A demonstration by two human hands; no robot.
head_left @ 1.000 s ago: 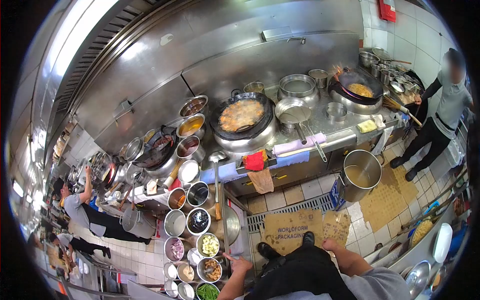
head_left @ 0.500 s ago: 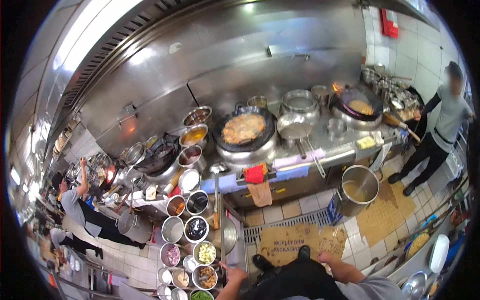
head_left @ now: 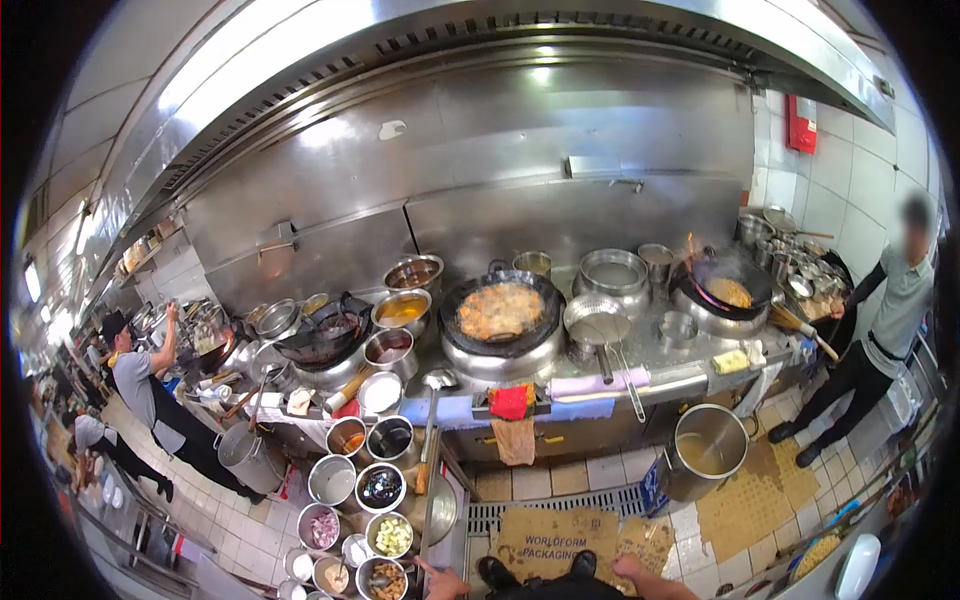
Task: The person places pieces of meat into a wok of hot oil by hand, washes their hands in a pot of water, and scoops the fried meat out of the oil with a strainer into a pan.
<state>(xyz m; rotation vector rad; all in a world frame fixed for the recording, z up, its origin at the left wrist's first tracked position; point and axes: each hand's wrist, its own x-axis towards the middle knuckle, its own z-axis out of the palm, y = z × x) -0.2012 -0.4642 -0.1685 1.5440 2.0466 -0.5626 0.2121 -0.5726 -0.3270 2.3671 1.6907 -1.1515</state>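
Observation:
My left hand (head_left: pixel 443 582) is low in the frame, beside the metal pots of ingredients. Its index finger reaches out toward the counter's edge, and it holds nothing I can see. Nearest to it are a pot of browned pieces (head_left: pixel 384 577) and a pot of chopped pale-green pieces (head_left: pixel 390 535). My right hand (head_left: pixel 629 569) hangs to the right of my shoes, fingers curled, with nothing visible in it. In front of me, a wok (head_left: pixel 460 338) holds golden pieces (head_left: pixel 500 311) bubbling in oil. A ladle (head_left: pixel 438 379) lies to its left, apart from my hands.
A large stockpot (head_left: pixel 705 482) of liquid stands on the floor at right. Strainers (head_left: pixel 597 322) rest beside the wok. At far right, a person (head_left: pixel 885 320) stands by a smoking wok (head_left: pixel 725 293) with flame behind it. Another person (head_left: pixel 150 375) works at left. Flattened cardboard (head_left: pixel 560 525) covers the floor.
My view has tilted upward, so both hands and the pots sit lower in the frame. My hands keep about the same poses. The wok food still bubbles in place.

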